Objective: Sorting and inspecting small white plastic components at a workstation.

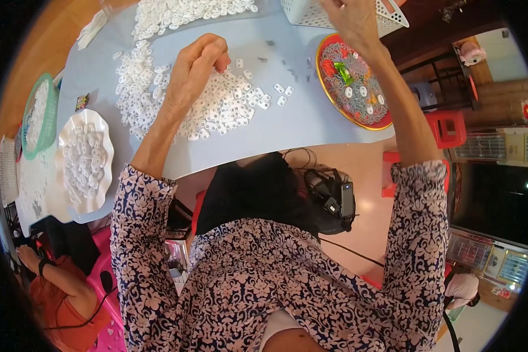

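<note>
My left hand [198,66] is closed above a spread of small white plastic pieces [220,105], each with holes in it. Its fingers are curled in, and whatever they hold, if anything, is hidden. My right hand [353,24] reaches to a white perforated basket [389,22] at the far edge of the view. Its fingertips are partly cut off there, so its grip cannot be made out. Below my right wrist sits a round red tray [332,104] of small grey parts, with a green wrapper [342,73] and a few white pieces on top.
A larger heap of white pieces [188,10] lies at the back of the pale table [258,141]. To the left stand a scalloped white dish [103,179] and a green basket [48,126], both filled. Another person's arm [64,281] shows at lower left. Red stools [447,129] stand right.
</note>
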### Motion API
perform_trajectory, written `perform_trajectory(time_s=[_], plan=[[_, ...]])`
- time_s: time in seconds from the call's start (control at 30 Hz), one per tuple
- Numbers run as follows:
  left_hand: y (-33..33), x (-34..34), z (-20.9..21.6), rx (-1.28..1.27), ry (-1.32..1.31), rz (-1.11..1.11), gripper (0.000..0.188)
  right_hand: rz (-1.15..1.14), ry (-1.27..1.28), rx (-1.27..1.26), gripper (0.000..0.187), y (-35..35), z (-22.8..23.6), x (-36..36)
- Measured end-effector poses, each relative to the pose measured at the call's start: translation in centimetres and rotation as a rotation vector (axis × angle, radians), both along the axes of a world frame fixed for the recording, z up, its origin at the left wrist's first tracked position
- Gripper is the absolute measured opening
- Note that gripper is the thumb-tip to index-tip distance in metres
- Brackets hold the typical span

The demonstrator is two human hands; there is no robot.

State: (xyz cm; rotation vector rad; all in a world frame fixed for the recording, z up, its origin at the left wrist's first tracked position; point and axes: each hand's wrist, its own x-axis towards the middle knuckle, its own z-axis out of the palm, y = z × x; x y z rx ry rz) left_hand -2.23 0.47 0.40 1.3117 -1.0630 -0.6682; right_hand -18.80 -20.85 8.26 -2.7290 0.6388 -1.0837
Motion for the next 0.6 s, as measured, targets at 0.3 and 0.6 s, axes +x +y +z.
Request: perform_trajectory(time_s=[0.3, 0.6], plan=[[-0.1, -0.5, 0.4, 0.030, -0.036, -0.017, 0.027, 0.144, 0.616, -0.112, 0.010, 4.1, -5.3, -1.5], [-0.1, -0.5, 0.0, 0.051, -0.032, -0.024, 0.028, 0.037, 0.661, -0.059, 0.016, 3.8, -3.8, -0.6]])
